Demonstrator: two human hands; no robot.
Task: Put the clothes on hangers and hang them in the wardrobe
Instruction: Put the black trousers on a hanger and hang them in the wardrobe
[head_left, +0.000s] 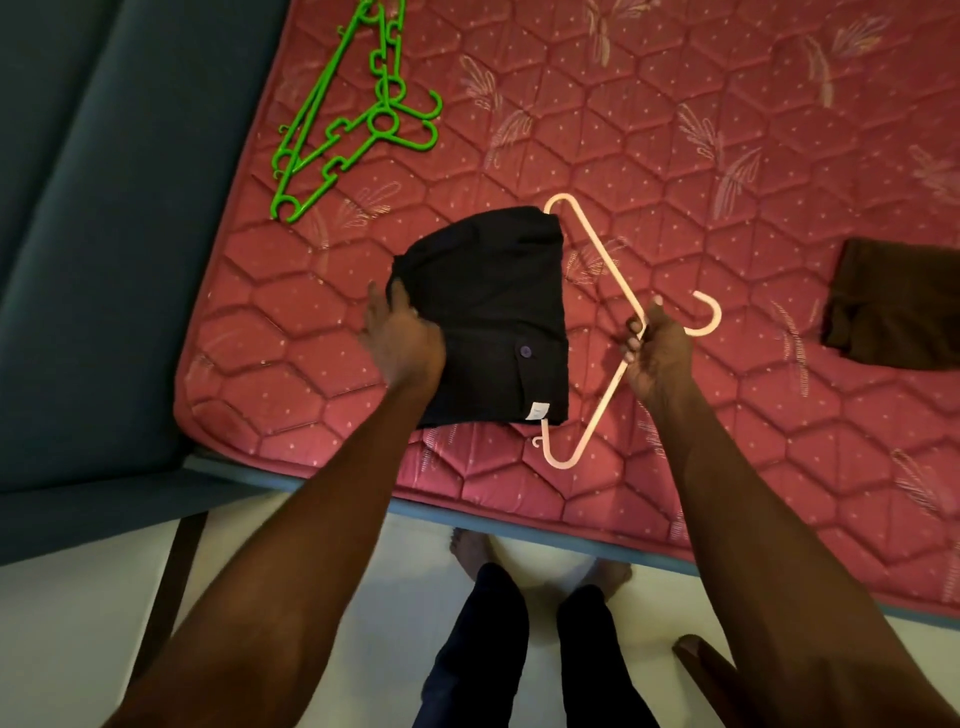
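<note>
No readable text, brand, number or sign is showing anywhere in the frame. The only label in sight is a small white fabric tag (538, 410) sitting at the lower right corner of the folded black cloth garment (493, 312), just below the centre of the frame; whatever is printed on it is coming through far too small and blurred to make out. The garment's dark round button (525, 351) is carrying no marking that can be read.
</note>
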